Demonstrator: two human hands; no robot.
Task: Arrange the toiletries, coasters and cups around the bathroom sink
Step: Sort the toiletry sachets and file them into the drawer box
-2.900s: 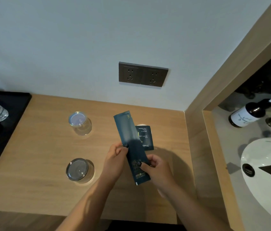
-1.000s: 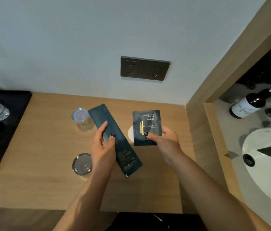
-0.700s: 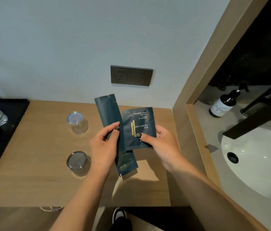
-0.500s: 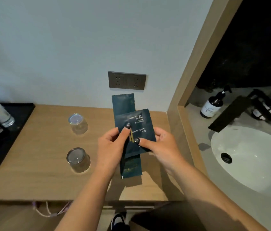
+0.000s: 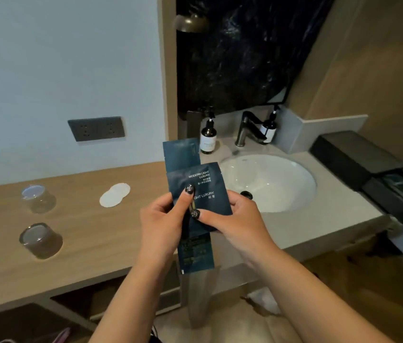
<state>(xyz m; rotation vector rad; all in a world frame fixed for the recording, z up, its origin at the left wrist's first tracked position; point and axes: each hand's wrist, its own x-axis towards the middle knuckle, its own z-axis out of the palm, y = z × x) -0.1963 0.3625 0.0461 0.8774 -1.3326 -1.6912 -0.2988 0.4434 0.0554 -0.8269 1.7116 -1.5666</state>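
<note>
Both hands hold two dark blue toiletry packets stacked in front of me, above the counter's front edge. The square packet (image 5: 206,184) lies over the long packet (image 5: 181,154). My left hand (image 5: 164,224) pinches them from the left, its thumb on the square packet's face. My right hand (image 5: 235,219) pinches the square packet's lower right. Two white round coasters (image 5: 115,195) overlap on the wooden counter (image 5: 91,233). Two glass cups (image 5: 38,198) (image 5: 40,240) stand upside down at the left. The white sink (image 5: 274,181) is to the right.
Two dark pump bottles (image 5: 208,137) (image 5: 269,128) flank the black faucet (image 5: 246,127) behind the basin. A dark box (image 5: 354,157) sits on the grey counter at the right. A double wall socket (image 5: 96,128) is above the wooden counter.
The two packets, held apart a second ago, are now stacked with the square one on top. The view has swung right, bringing the whole sink in and uncovering the coasters.
</note>
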